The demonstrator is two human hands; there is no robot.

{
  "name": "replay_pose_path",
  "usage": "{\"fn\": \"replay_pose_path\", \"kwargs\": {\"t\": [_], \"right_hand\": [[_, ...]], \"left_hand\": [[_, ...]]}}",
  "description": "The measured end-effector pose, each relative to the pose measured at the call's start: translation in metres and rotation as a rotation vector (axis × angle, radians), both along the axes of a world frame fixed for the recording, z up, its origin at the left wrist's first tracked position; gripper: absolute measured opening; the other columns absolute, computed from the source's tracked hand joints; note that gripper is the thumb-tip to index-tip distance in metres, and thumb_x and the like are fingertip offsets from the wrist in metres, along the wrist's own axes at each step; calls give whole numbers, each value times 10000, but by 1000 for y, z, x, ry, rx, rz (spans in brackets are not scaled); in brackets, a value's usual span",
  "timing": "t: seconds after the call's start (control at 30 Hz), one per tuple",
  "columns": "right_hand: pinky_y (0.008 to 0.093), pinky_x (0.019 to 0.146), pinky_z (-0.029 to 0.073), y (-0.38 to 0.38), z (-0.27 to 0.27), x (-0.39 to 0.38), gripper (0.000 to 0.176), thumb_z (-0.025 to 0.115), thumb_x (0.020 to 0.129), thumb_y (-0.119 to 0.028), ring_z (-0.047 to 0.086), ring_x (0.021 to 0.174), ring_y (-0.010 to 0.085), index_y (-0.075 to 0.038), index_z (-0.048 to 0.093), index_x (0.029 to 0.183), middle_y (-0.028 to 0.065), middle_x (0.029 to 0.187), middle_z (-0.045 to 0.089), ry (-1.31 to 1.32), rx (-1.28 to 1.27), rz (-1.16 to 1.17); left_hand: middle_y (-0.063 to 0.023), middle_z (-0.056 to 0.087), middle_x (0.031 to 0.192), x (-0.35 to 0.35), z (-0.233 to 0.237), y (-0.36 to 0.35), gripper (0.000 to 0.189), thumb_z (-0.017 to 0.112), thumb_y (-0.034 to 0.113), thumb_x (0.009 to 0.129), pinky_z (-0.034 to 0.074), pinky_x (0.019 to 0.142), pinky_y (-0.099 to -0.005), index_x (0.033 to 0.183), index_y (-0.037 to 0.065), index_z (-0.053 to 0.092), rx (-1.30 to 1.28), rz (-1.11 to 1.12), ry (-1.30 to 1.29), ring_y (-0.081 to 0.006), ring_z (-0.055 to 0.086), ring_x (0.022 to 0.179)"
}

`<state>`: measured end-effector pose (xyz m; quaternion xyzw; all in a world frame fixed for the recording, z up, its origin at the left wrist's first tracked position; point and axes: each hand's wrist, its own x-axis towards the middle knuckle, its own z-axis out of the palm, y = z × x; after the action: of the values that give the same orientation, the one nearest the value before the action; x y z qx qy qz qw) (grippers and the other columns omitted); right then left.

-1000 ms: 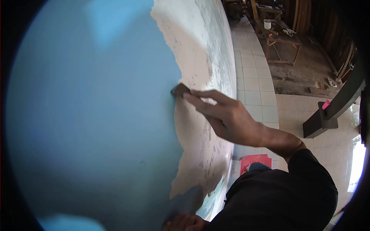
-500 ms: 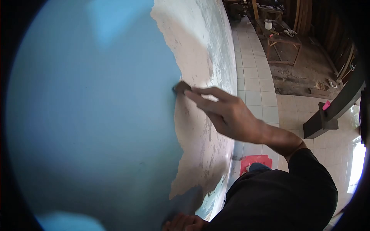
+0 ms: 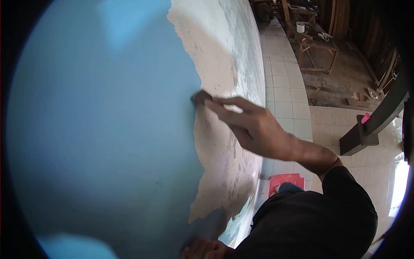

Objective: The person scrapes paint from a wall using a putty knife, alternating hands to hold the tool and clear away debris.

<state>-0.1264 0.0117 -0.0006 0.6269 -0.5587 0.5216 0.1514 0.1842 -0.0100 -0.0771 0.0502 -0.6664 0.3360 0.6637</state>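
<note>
the blue paint [image 3: 108,129] covers the left of the wall, ending in a ragged edge. right at that edge sits the small dark block [image 3: 201,97], flat against the surface, half on paint and half on bare wall. low down, the left hand [image 3: 205,250] rests on the wall at the frame's bottom; whether it is spread or curled i cannot tell. the bare plaster [image 3: 220,64] runs to the right of the edge. the right hand [image 3: 254,127] pinches the block between thumb and outstretched fingers [image 3: 228,113], pressing it to the wall. the step in hand looks like rubbing away the paint edge; the next stroke calls for firm, even pressure leftward into the blue. beyond lie the tiled floor [image 3: 284,95] and a wooden bench [image 3: 317,43].
</note>
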Motion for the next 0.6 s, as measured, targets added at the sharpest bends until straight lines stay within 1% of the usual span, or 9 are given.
{"fn": "replay_pose_path", "kwargs": {"t": [0.1, 0.2, 0.23, 0.33, 0.47, 0.5, 0.6], "right_hand": [[346, 675, 622, -1, 8, -3, 551, 628, 844, 56, 715, 771, 291, -89, 569, 1372, 163, 1260, 611, -44, 74, -53], [351, 659, 608, 4, -2, 5, 529, 626, 850, 53, 701, 725, 288, -77, 573, 1360, 166, 1241, 615, 19, 7, -13], [353, 653, 608, 5, 0, 4, 530, 626, 851, 51, 701, 721, 288, -77, 571, 1362, 173, 1242, 614, -30, 76, 1], [349, 659, 599, -6, 10, -6, 517, 594, 884, 106, 713, 847, 285, -77, 588, 1367, 189, 1263, 607, -63, 57, -46], [340, 673, 608, 3, 0, 1, 475, 609, 904, 71, 718, 887, 305, -73, 594, 1356, 194, 1247, 616, -5, 46, -1], [343, 700, 617, 3, 4, 0, 466, 608, 906, 68, 722, 913, 308, -68, 596, 1351, 195, 1257, 612, -12, 91, -23], [353, 727, 624, -5, 13, -7, 494, 593, 889, 99, 724, 908, 309, -71, 598, 1352, 198, 1266, 609, -77, 81, -28]], "left_hand": [[35, 486, 478, 1, 1, 3, 363, 405, 124, 982, 440, 684, -353, 629, 191, 455, 14, 3, -13, -113, 421, 417], [35, 486, 477, 1, 1, 0, 366, 406, 123, 982, 440, 684, -352, 626, 192, 454, 5, 2, -6, -113, 421, 417], [35, 486, 476, 1, 1, 0, 367, 406, 123, 982, 440, 683, -352, 625, 193, 454, 2, 5, -4, -113, 421, 417], [36, 485, 475, 2, 1, 3, 369, 407, 123, 981, 440, 683, -351, 622, 194, 452, 19, 2, -13, -112, 421, 416], [36, 484, 473, 2, 2, 0, 372, 407, 122, 981, 440, 683, -350, 618, 195, 451, 5, 3, -3, -112, 421, 415], [36, 484, 473, 1, 1, 0, 373, 408, 122, 980, 441, 683, -350, 617, 195, 450, 3, 6, -4, -112, 421, 415], [36, 484, 471, 1, 2, 3, 376, 408, 122, 980, 441, 683, -349, 614, 196, 449, 20, 7, -14, -111, 421, 415]]}}
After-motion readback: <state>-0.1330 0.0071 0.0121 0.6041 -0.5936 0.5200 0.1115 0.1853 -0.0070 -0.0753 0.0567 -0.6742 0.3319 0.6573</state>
